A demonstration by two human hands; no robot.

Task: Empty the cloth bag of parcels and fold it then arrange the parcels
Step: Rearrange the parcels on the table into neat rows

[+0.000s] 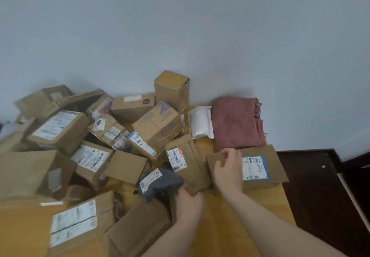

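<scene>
Against the wall at the far right of the yellow table, I see the red cloth bag already lying flat and folded, tucked out of the way so the near side stays free for sorting. I judge the emptying and folding are done and the arranging is under way. My right hand curls over the left edge of a flat cardboard parcel with a blue-edged label, fingers clenched on that edge, probably to square it up in front of the bag. My left hand grips the near end of a second flat parcel with a red-and-white label, which lies tilted with its far end pointing at the heap; I hold it low, I think, so I can drag it alongside the first and start a neat row. A white padded mailer sits just beside the bag, touching its left side, as if the tidy group begins there. A grey soft packet lies against my left hand's parcel. To the left, the jumbled boxes lean on one another, unsorted, with a tall box standing upright at the wall behind them.
</scene>
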